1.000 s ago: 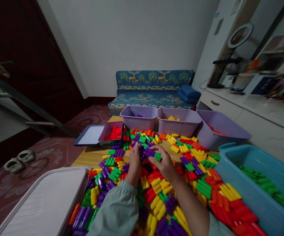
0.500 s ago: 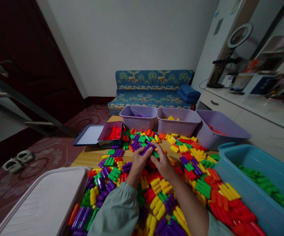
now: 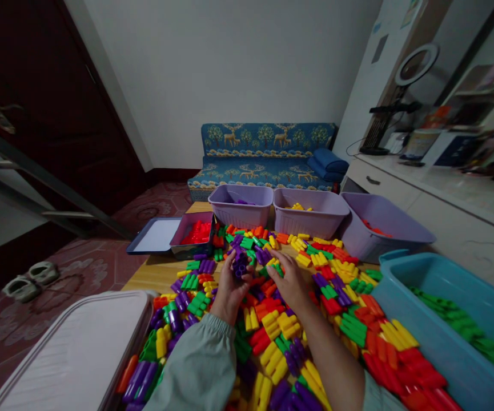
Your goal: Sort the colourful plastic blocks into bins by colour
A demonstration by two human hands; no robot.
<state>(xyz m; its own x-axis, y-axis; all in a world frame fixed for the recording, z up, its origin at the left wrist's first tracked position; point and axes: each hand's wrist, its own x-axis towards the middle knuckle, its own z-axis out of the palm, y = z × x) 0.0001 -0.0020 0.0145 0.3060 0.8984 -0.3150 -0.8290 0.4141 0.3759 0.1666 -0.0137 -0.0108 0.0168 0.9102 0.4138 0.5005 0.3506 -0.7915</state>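
Observation:
Several purple plastic building blocks (image 3: 240,266) are bunched in my left hand (image 3: 228,294), its fingers wrapped round them and some round hollow ends facing me. To the right, my right hand (image 3: 288,278) hovers low over the pile with fingers apart and nothing visible in them. Just beyond its fingertips lies a purple block (image 3: 262,255) with green pieces close by. Beneath both hands spreads a heap of red, yellow, green, purple and orange blocks, such as this yellow block (image 3: 289,325).
Lilac bins (image 3: 241,214) line the table's far side, holding purple, yellow and red blocks. A blue tub (image 3: 448,314) with green blocks stands at right. At left are a box (image 3: 180,234) of red blocks, its lid (image 3: 155,235), and a white lid (image 3: 75,354).
My hands have moved apart. The left has drawn slightly left and turned, showing the purple blocks it holds; the right has shifted a little right and its fingers have spread.

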